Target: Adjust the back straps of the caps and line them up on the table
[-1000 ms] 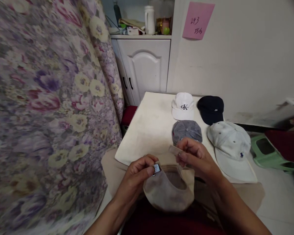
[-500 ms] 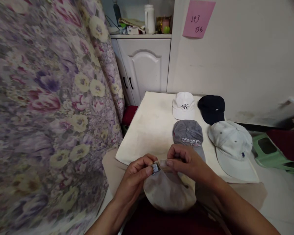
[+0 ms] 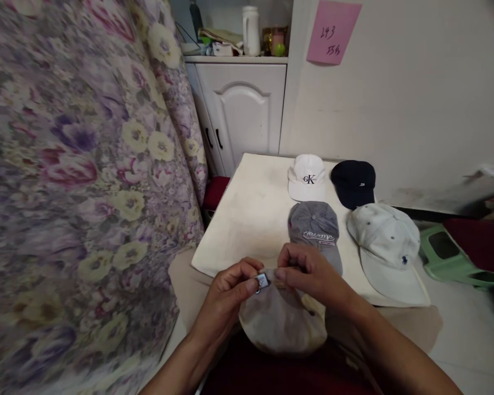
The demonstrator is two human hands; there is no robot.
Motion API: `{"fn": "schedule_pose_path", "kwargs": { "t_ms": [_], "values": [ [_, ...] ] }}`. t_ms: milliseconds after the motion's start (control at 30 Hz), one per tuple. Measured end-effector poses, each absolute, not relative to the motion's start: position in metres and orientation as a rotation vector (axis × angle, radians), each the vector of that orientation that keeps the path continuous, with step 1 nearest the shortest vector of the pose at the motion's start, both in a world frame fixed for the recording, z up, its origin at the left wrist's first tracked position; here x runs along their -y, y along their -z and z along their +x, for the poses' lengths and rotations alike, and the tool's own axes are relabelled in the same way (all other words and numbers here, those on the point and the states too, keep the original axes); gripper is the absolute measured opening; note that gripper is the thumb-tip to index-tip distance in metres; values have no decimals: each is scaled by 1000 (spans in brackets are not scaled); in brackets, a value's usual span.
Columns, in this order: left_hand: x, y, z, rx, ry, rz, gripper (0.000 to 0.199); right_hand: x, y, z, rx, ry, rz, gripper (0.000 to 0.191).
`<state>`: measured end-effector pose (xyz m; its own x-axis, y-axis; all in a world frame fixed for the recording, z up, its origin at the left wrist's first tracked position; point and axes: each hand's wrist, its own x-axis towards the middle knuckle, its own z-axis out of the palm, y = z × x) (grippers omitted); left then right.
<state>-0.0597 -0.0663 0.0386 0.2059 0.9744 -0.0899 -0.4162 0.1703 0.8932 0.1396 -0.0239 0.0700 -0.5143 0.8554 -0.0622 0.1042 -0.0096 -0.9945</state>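
A beige-grey cap point(image 3: 282, 323) hangs between my two hands near the table's front edge, its back strap side facing up. My left hand point(image 3: 230, 293) is closed, with thumb and fingers pinching the strap at a small metal buckle point(image 3: 262, 281). Just to the right, my right hand point(image 3: 308, 271) is closed in a pinch on the other part of the strap, close to the buckle. Its fingertips are partly hidden. Behind my right hand lies a grey cap point(image 3: 313, 219) with white lettering, partly covered by that hand.
On the cream-covered table point(image 3: 239, 219) lie a white cap point(image 3: 307, 178), a navy cap point(image 3: 354, 184) and a pale cap point(image 3: 385, 241). A floral curtain point(image 3: 86, 192) hangs at left. White cabinet doors point(image 3: 242, 109) stand behind, and a green stool point(image 3: 444, 258) is at right.
My right hand has shifted slightly left, and the strap it pinches now sits closer to the buckle. The gap between the strap parts has narrowed. My left hand keeps its grip.
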Motion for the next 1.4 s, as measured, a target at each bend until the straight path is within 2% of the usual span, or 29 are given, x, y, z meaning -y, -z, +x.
{"fn": "schedule_pose_path", "kwargs": {
  "t_ms": [333,600,767,867,1100,1400],
  "values": [
    [65,-36,-61,-847,-1155,924,15,18,-68,145,1705,-1715,-965,15],
    [65,-39,-61,-876,-1148,1012,13,13,-79,149,1945,-1559,-1034,13],
    [65,-38,-60,-926,-1148,993,16,15,-81,148,1951,-1431,-972,3],
    [65,-38,-60,-924,-1143,991,18,18,-78,147,1886,-1442,-898,8],
    [65,-40,-57,-940,-1147,996,17,18,-75,147,1844,-1487,-874,7],
    [65,-38,-54,-977,-1173,1017,16,17,-79,146,1986,-1330,-987,2]
  ]
}}
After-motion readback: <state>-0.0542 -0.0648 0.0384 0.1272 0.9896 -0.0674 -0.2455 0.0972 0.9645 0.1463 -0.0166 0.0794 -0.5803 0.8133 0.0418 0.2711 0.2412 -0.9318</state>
